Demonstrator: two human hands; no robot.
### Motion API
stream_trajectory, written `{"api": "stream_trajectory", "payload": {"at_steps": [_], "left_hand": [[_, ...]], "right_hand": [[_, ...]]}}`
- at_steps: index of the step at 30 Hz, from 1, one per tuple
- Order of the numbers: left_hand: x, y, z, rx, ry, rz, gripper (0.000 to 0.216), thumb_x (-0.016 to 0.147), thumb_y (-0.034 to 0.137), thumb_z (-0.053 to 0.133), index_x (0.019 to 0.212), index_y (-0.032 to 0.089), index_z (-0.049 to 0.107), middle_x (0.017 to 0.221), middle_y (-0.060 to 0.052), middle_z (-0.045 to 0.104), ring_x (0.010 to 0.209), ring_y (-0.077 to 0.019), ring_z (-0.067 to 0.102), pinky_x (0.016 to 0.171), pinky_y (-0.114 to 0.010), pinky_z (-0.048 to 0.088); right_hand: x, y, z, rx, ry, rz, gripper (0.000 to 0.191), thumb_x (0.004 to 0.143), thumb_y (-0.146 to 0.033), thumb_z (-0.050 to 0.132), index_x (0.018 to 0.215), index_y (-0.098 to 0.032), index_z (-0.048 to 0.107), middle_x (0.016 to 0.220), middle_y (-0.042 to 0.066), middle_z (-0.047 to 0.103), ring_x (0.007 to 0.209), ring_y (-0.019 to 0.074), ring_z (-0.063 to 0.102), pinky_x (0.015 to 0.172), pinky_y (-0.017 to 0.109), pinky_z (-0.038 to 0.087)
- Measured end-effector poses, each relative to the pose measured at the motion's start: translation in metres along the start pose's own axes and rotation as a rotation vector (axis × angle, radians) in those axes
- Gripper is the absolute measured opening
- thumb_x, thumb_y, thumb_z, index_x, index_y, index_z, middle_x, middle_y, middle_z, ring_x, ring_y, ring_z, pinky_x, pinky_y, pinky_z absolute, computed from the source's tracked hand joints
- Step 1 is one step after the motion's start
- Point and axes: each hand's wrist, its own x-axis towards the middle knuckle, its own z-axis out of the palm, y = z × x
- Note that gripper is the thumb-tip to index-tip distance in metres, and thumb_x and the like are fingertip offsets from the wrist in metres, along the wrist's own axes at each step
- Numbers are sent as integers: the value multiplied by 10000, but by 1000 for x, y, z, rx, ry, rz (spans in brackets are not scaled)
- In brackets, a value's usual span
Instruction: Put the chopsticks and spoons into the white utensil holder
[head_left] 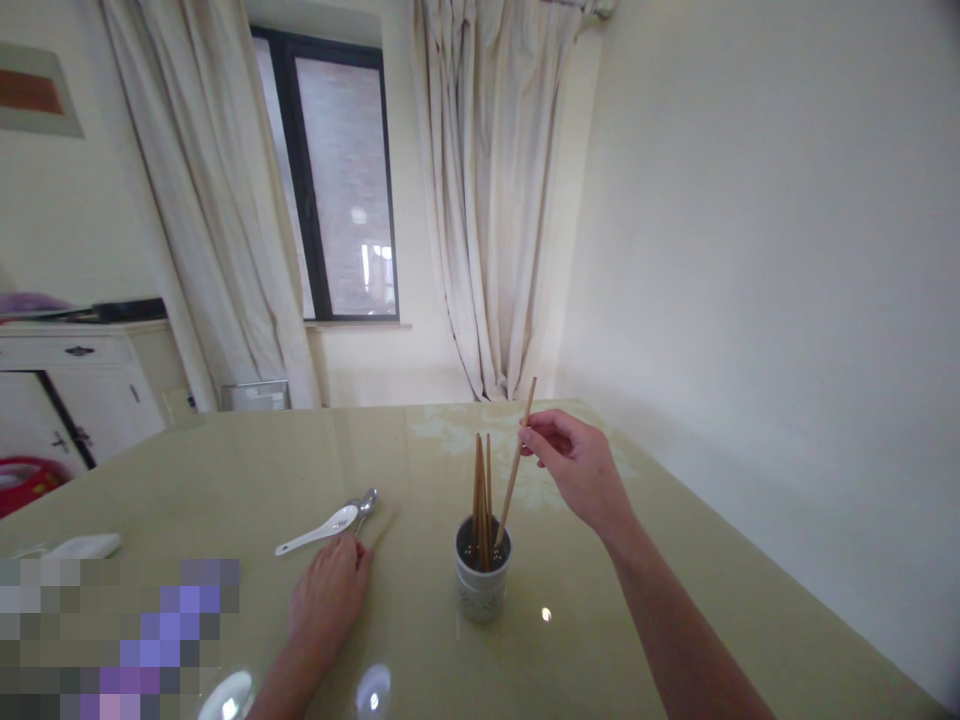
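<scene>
My right hand pinches a wooden chopstick near its upper end, and the lower end reaches into a pale grey perforated utensil holder. Several more chopsticks stand upright in that holder. To the left, my left hand is low over the table with its fingers curled. Just beyond those fingers are a white spoon and a metal spoon, their bowls close together. The metal spoon's handle runs toward my left fingertips. A faint thin streak shows by the left thumb, and what these fingers hold is hidden.
The glossy greenish table reaches toward a curtained window. A white object lies at its left side, above a pixelated patch. A plain wall runs along the right side. A white cabinet stands at the far left.
</scene>
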Motion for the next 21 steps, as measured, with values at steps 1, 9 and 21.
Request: {"api": "stream_trajectory", "payload": {"at_steps": [1,9,21], "left_hand": [[-2,3,1,-8,22,42,302,1033,320,396,885,238,647,1012,-123,795,1051,-304,755,892,-391,539],[-7,25,1,-431,85,104,301,1001,438,390,877,265,602,927,-96,802,928,-302,763,845,-419,533],[-7,44,-13,-1323,189,-74,802,720,857,722,1174,196,751,827,-11,653,699,-153,590,526,-230,455]], "right_hand": [[1,2,0,-11,-10,13,289,903,-458,737,973,-178,757,878,82,823,763,224,790,673,319,615],[3,21,11,-210,-254,179,163,922,-300,651,866,-182,749,823,73,831,761,224,821,611,278,598],[-2,33,28,-413,-376,229,193,944,-204,642,794,-178,762,780,54,839,681,195,807,643,272,553]]}}
